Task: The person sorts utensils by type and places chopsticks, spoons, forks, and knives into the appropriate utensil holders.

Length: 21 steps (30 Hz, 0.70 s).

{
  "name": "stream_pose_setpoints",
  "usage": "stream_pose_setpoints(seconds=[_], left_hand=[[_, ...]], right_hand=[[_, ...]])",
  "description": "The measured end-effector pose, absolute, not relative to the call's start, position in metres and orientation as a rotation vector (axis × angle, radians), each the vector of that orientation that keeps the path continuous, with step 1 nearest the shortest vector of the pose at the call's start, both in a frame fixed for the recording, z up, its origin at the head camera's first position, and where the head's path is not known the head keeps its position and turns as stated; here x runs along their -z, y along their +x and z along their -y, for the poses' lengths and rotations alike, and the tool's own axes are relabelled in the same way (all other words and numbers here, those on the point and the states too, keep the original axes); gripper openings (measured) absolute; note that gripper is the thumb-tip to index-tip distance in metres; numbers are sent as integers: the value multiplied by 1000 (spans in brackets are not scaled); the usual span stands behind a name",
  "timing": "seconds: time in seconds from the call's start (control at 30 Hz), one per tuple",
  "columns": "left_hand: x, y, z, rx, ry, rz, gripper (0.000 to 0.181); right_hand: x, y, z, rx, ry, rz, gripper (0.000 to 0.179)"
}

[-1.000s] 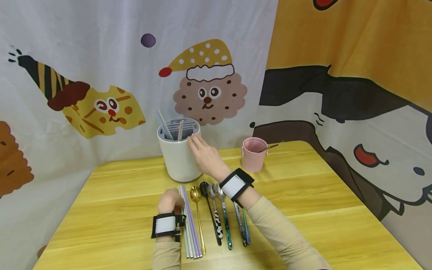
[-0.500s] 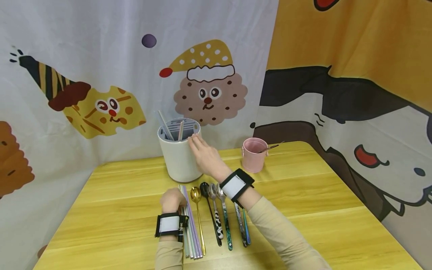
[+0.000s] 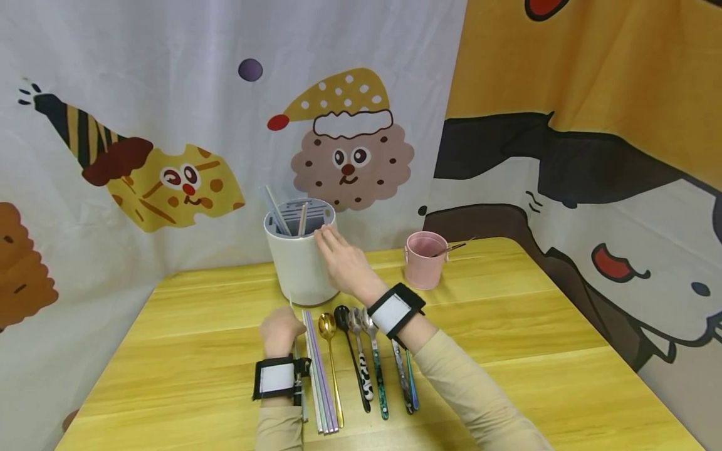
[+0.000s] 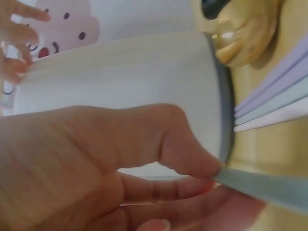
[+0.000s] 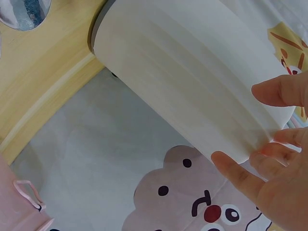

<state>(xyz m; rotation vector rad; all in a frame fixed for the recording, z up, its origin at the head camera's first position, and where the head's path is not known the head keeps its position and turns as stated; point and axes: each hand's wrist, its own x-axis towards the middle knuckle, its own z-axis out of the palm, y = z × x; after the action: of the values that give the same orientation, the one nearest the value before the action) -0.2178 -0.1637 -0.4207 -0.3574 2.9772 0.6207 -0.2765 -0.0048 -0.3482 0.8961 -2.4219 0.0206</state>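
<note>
My left hand (image 3: 280,332) pinches a pale green chopstick (image 4: 269,188) between thumb and fingers, low over the table. Just right of it lies a row of lilac, pale green and pinkish-white chopsticks (image 3: 323,388). Behind them stands a white utensil holder (image 3: 304,269) with a grey slotted top and a few chopsticks (image 3: 276,212) leaning inside. With fairly straight fingers, my right hand (image 3: 345,260) touches the holder's right rim. A gold spoon (image 3: 327,326), a black spoon (image 3: 341,316) and several patterned-handle spoons (image 3: 365,379) lie right of the chopsticks, some partly under the right forearm.
A pink bucket (image 3: 424,266) with a thin dark-handled utensil (image 3: 450,248) leaning out stands at the back right. The wooden table (image 3: 186,351) ends at a printed curtain (image 3: 197,37) behind and to the right.
My left hand has drawn one pale green chopstick leftward, away from the row. The right hand stays at the holder's rim.
</note>
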Motion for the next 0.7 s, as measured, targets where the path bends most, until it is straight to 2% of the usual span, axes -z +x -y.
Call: stream_pose_setpoints(seconds=[0.17, 0.3, 0.43, 0.6, 0.7], left_hand=[[408, -216, 167, -659, -419, -3042, 35], [397, -214, 168, -742, -500, -3137, 38], [387, -210, 165, -855, -584, -3279, 31], [378, -205, 161, -980, -675, -3472, 10], [374, -204, 158, -1050, -695, -3576, 10]], right_hand=[[348, -276, 5, -29, 892, 2428, 59], [349, -277, 5, -28, 890, 2434, 58], [349, -277, 5, -32, 890, 2435, 58], [350, -279, 5, -31, 891, 2442, 60], [351, -279, 5, -30, 895, 2428, 61]])
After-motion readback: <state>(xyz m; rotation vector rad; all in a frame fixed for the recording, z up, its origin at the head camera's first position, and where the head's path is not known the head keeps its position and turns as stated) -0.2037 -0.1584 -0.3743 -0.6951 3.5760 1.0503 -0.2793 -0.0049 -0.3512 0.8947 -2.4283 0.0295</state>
